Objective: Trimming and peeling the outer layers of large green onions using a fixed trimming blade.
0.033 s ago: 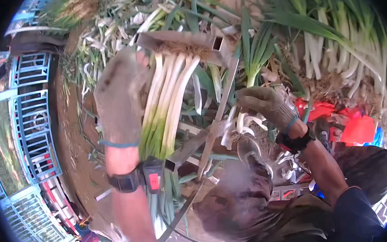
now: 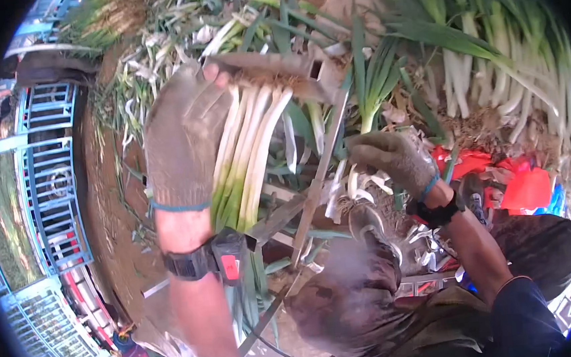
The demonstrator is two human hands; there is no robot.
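My gloved left hand (image 2: pixel 182 143) is gripping a bunch of green onions (image 2: pixel 247 158), fingers closed around the white stalks, root ends pressing against a metal bar (image 2: pixel 270 65) just beyond my fingertips. My gloved right hand (image 2: pixel 391 160) is curling, seemingly closed, over loose peelings (image 2: pixel 360 186) beside a slanted metal rod (image 2: pixel 319 176). More green onions (image 2: pixel 491 61) are lying beyond that hand.

Leek bunch (image 2: pixel 247 155) roots — behind metal bar (image 2: pixel 270 65)
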